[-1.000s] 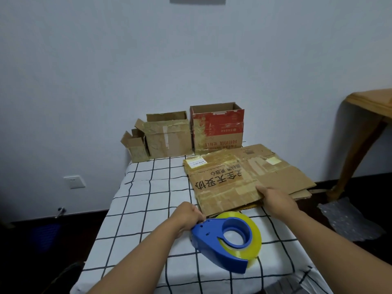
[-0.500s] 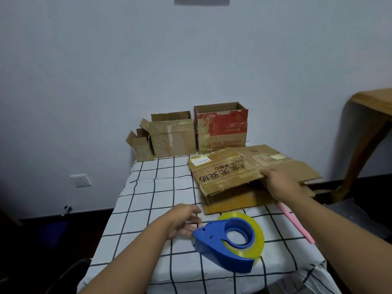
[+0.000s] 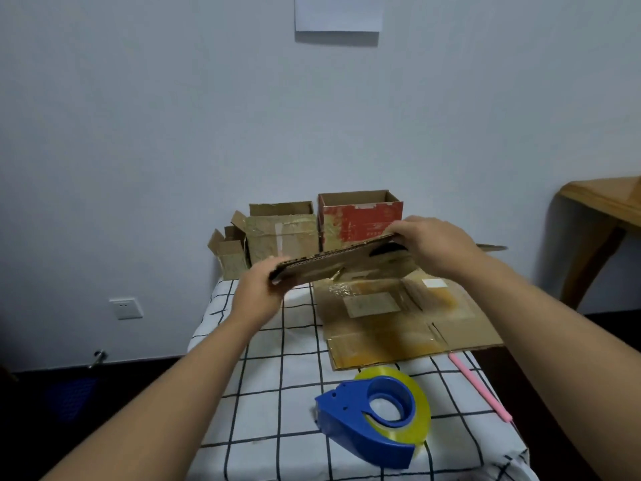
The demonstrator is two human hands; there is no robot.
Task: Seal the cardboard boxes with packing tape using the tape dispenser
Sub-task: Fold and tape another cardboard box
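Note:
A flattened cardboard box (image 3: 333,263) hangs in the air above the table, seen almost edge-on. My left hand (image 3: 258,293) grips its left end and my right hand (image 3: 432,243) grips its right end. Beneath it another flattened box (image 3: 399,328) lies on the checked tablecloth (image 3: 263,394). The blue tape dispenser (image 3: 360,425) with its yellowish roll lies on its side near the table's front, untouched by either hand.
Three open cardboard boxes stand against the wall at the back: a small one (image 3: 230,256), a brown taped one (image 3: 281,234) and a red one (image 3: 359,216). A pink stick (image 3: 480,387) lies at the right table edge. A wooden table (image 3: 603,206) stands at right.
My left hand left the tape dispenser and took the left end of the top flattened box. Both hands have lifted that box off the stack; the box underneath now shows.

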